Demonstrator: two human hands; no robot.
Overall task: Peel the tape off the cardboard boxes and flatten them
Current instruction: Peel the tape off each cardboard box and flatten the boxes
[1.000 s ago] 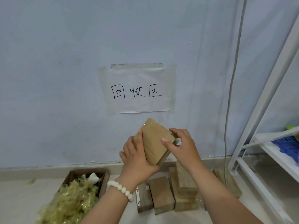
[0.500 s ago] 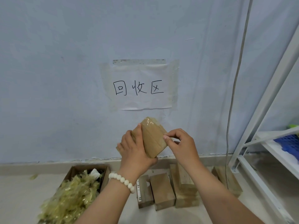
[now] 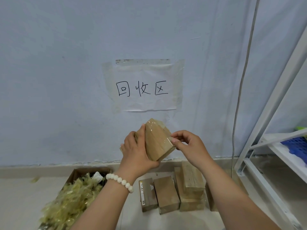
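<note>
- Two bare hands hold one small box (image 3: pixel 157 143) up in front of the pale wall (image 3: pixel 66 80), just below a paper sign (image 3: pixel 144 87) taped there with three handwritten characters.
- Left hand (image 3: pixel 137 153) grips the box from the left and from underneath. The thumb lies along its front left edge and the fingers curl round behind. A white bead bracelet (image 3: pixel 121 180) sits on that wrist.
- Right hand (image 3: pixel 191 146) pinches the box's right edge between thumb and forefinger, with the other fingers loosely curled. Whether the fingertips have the tape alone or the cardboard too cannot be told.
- Clear tape (image 3: pixel 153 124) shines over the box's top end and down its edges, still stuck on.
- Several more brown boxes (image 3: pixel 166 194) lie side by side on the floor (image 3: pixel 16 205) by the wall, below the hands. At the right, one lies on top of another.
- At lower left, an open carton (image 3: pixel 75 174) holds a heap of crumpled yellowish tape scraps (image 3: pixel 71 201).
- At the right stands a white shelf rack (image 3: pixel 282 151) with a blue basket (image 3: pixel 297 144) on one shelf. A thin cable (image 3: pixel 242 80) runs down the wall beside it.
</note>
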